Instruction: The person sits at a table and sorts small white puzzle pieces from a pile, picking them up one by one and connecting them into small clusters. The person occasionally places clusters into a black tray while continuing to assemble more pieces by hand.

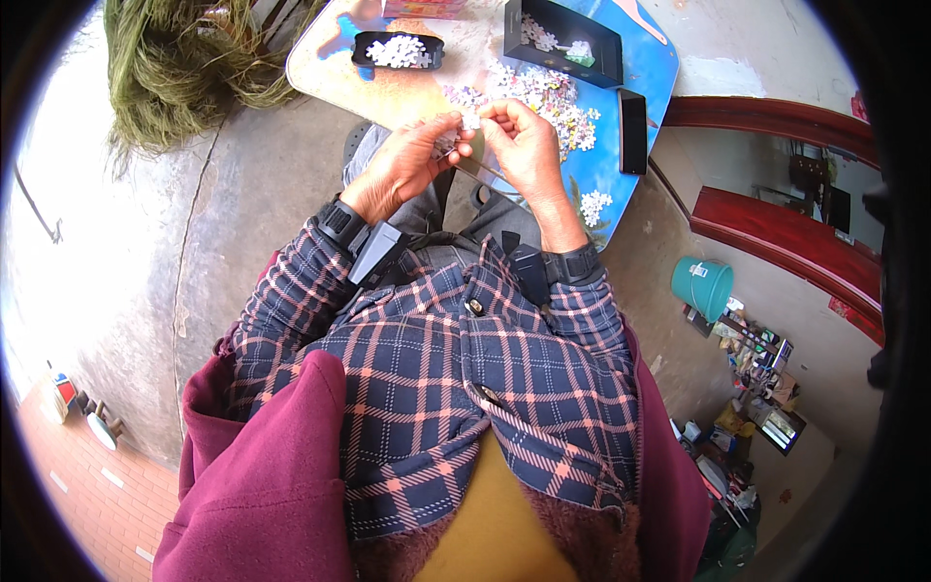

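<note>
A small table point(388, 92) with a pale top and a blue edge stands before the seated person, whose plaid-sleeved forearms rise from the lower edge of the view and meet over its near rim. On the far side of the table sits a black rectangular box lid point(572, 53) with a few pieces in one corner, and to its left a shallow black tray point(365, 44) filled with white, face-down pieces. Between them and the hands lies a loose heap of jigsaw pieces point(543, 97), mostly colour side up, with a smaller cluster point(593, 206) off at the near right edge and a dark phone point(632, 131) lying flat beside the heap. The left hand point(402, 165) and right hand point(524, 141) are brought together just above the table's near edge, fingertips almost touching. The left fingers are curled closed around what looks like a few joined puzzle pieces point(451, 141) (small and partly hidden by the thumb, so their number is unclear), while the right thumb and forefinger are pinched close against that same bit. The work appears to be at the fitting stage, a piece being tried against its neighbours in the air. The next move would call for a fine turn and a light press to seat the tab.
</note>
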A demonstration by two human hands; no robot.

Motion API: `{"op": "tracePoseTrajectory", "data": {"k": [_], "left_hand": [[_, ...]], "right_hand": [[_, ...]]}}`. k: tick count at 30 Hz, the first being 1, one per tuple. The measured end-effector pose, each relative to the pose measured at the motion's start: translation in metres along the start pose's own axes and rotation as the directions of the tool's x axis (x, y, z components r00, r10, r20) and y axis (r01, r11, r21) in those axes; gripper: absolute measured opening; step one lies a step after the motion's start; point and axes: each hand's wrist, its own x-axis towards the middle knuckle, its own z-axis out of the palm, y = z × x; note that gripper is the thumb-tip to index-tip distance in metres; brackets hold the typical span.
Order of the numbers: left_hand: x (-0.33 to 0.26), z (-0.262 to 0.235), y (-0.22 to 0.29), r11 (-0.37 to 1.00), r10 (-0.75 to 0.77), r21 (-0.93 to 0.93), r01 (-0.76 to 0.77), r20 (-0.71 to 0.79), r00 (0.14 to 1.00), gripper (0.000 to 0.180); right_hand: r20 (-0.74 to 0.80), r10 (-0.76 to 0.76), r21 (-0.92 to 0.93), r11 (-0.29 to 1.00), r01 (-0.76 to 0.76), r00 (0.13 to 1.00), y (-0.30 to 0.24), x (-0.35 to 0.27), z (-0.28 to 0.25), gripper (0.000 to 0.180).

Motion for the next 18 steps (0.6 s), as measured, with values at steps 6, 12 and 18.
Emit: {"op": "tracePoseTrajectory", "data": {"k": [6,12,18], "left_hand": [[-0.001,0.002,0.001,1.0,0.009,0.011,-0.009,-0.02,1.0,0.017],[-0.001,-0.002,0.001,0.999,0.046,0.014,-0.046,-0.032,0.998,0.014],[0.0,-0.006,0.003,0.994,0.101,0.039,-0.099,-0.038,0.994,0.012]], "right_hand": [[-0.013,-0.005,0.032,0.999,0.005,1.0,0.005,0.0,0.001,0.007],[-0.005,0.013,0.259,0.966,-0.011,1.0,0.014,0.008,-0.006,0.009],[-0.317,0.073,0.285,0.958,0.022,0.946,0.016,0.077,-0.053,0.011]]}}
